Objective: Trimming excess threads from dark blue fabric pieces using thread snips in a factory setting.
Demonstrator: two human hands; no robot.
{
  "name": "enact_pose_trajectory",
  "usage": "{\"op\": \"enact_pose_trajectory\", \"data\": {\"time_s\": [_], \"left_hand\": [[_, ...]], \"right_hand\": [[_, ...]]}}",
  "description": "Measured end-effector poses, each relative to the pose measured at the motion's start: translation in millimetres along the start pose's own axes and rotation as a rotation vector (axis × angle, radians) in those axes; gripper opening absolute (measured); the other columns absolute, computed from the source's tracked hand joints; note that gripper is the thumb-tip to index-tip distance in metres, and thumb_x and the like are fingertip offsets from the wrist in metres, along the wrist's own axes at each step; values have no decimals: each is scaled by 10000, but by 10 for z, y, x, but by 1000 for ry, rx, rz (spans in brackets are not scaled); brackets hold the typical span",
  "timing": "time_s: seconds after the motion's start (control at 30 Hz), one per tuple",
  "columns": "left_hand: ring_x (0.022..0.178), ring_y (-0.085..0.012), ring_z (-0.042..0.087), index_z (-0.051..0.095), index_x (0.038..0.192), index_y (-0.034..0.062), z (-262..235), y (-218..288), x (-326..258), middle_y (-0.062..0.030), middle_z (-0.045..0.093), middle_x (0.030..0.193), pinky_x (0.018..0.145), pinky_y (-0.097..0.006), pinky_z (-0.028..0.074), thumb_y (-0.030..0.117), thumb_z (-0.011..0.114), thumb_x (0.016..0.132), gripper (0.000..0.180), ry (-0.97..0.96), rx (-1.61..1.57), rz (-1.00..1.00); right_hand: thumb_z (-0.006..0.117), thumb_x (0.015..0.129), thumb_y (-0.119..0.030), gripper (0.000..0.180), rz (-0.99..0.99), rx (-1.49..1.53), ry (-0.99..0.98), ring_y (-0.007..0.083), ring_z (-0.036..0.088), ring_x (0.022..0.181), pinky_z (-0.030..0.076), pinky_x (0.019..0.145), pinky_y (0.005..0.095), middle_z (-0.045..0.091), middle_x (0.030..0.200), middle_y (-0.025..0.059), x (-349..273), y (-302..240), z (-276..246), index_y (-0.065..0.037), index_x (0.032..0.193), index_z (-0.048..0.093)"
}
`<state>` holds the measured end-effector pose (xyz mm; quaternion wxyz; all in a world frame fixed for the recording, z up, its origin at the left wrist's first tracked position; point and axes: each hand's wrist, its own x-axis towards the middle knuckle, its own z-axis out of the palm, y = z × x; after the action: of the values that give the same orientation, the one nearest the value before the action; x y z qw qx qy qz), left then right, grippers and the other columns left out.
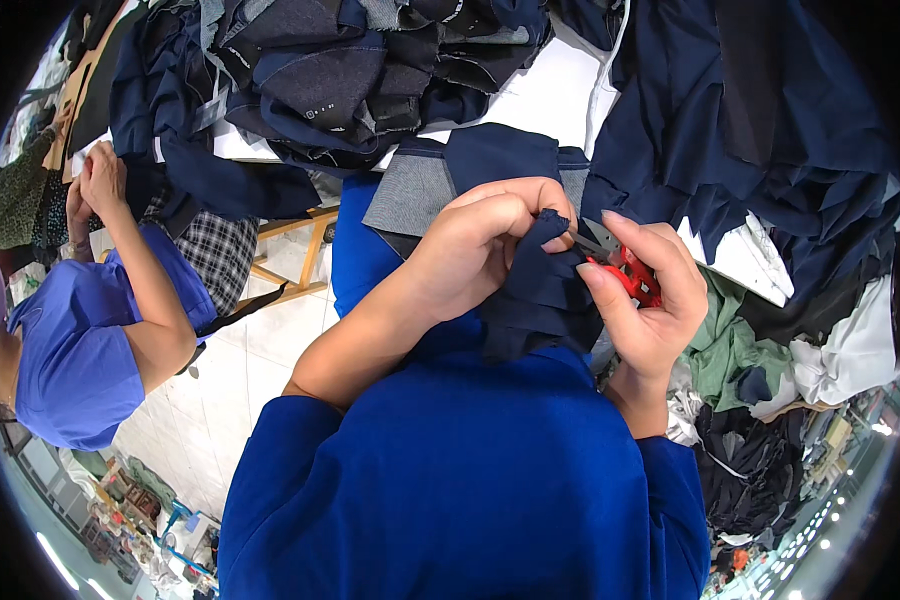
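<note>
My left hand (475, 250) pinches the upper edge of a dark navy piece of fabric (538, 305), which hangs down in front of my blue top. In my right hand (655, 300) is a small pair of scissors (640, 281) with red handles. Their metal blades point left and reach close to the edge of the fabric, by my left fingertips. Whether the blades touch the cloth I cannot tell. Just beyond my hands, a grey denim piece (410, 192) and a navy piece (500, 158) lie at the table's near edge.
Dark denim pieces (320, 75) are heaped on the white table (555, 85). Navy cloth (670, 110) spreads at the right, above green fabric (730, 335) and white fabric (850, 345). At the left, a person in a purple-blue top (80, 350) works beside a wooden stool (305, 255).
</note>
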<state>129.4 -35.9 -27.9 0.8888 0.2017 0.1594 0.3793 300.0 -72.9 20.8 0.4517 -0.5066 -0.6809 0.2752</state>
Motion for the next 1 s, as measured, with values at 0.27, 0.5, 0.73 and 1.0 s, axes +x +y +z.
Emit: {"op": "enact_pose_trajectory", "data": {"time_s": [0.27, 0.5, 0.73, 1.0], "left_hand": [[735, -101, 503, 545, 789, 3, 21, 8, -12, -46, 546, 778, 688, -214, 400, 59, 379, 744, 181, 34, 18, -25], [719, -90, 506, 556, 793, -3, 52, -11, -13, -42, 558, 771, 656, -203, 396, 54, 392, 750, 178, 71, 76, -18], [709, -67, 492, 549, 779, 8, 77, -16, -3, -21, 549, 764, 641, -184, 385, 51, 393, 756, 163, 66, 185, -2], [699, -67, 487, 549, 768, 5, 82, 1, -12, -20, 545, 754, 640, -185, 384, 51, 392, 749, 165, 61, 175, -17]], "right_hand": [[758, 632, 4, 354, -6, 8, -9, 117, 548, 608, 414, 543, 203, 602, 739, 80, 9, 9, 12, 13, 973, 662], [756, 635, 6, 352, -12, -9, -8, 121, 558, 612, 419, 545, 202, 613, 753, 88, 19, -20, -9, 15, 974, 660], [725, 675, 21, 292, -24, 32, 48, 113, 565, 613, 418, 553, 194, 630, 746, 91, -69, 102, 61, 23, 961, 666], [744, 640, 16, 342, 30, 57, 66, 98, 531, 605, 396, 543, 190, 592, 708, 63, -62, 70, 6, 12, 973, 667]]}}
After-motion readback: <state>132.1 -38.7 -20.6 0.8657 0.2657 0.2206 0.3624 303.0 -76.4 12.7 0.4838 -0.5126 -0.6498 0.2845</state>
